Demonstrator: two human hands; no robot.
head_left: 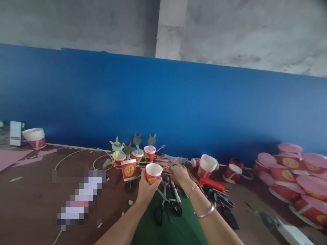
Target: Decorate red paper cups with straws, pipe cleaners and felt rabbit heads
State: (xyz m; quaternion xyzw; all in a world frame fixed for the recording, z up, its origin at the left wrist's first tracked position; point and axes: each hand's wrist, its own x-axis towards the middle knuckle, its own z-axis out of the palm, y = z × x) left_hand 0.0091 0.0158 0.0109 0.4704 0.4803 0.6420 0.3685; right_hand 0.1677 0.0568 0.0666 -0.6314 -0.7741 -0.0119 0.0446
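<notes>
My left hand (pixel 146 187) is wrapped round a red and white paper cup (pixel 154 170), holding it upright with its mouth facing up. To its right, my right hand (pixel 180 175) reaches down into a pile of thin coloured sticks, perhaps pipe cleaners (pixel 176 159); its fingertips are partly hidden, and I cannot make out a grip. Black-handled scissors (pixel 165 199) lie with their blades spread between my forearms, beside a white marker with a red end (pixel 176 193). Behind the held cup stand several cups with paper animal heads (pixel 152 139) and coloured stick arms.
Green paper (pixel 184 221) lies under the scissors. Stacked cups (pixel 207 165), a red tool (pixel 212 183) and a black-handled cutter (pixel 223 200) are on the right, near pink-topped cup constructions (pixel 288 177). A power strip (pixel 81 200), phone (pixel 15 133) and pink paper (pixel 15 158) lie left. A blue panel (pixel 163 102) borders the back.
</notes>
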